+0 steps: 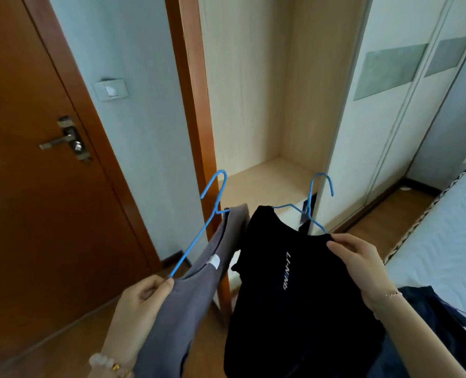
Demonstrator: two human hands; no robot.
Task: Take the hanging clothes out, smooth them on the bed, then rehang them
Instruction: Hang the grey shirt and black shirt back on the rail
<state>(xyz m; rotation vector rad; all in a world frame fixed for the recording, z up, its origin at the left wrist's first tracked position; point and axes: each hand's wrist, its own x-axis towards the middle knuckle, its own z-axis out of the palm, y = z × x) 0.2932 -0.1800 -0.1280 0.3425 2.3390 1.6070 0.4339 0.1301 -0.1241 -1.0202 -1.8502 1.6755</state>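
**Both hands holding one hung garment each, in front of the open wardrobe**

Nearest: left hand (142, 296), fingers curled, thumb and fingertips pinched on the shoulder of a grey garment (188, 309) where the lower end of its blue hanger (193, 238) came out. A beaded bracelet (103, 361) sat on that wrist. The grey garment hung down from the tilted hanger, hook pointing up and away.

Right hand (360, 257), fingers curled, gripped the right shoulder of a black shirt (294, 296) with white lettering, at the end of a second blue hanger (310, 195). The two garments hung side by side, edges just beside each other.

Lower right: dark blue cloth (431, 323) lay on the edge of the bed (444, 241), which had a pale cover.

Further off: the wardrobe compartment (267, 105) stood open, light wood inside; sliding wardrobe doors (403, 105) to its right. To the left, a wall switch (111, 90) and a brown door (22, 214) with a metal handle (63, 140).
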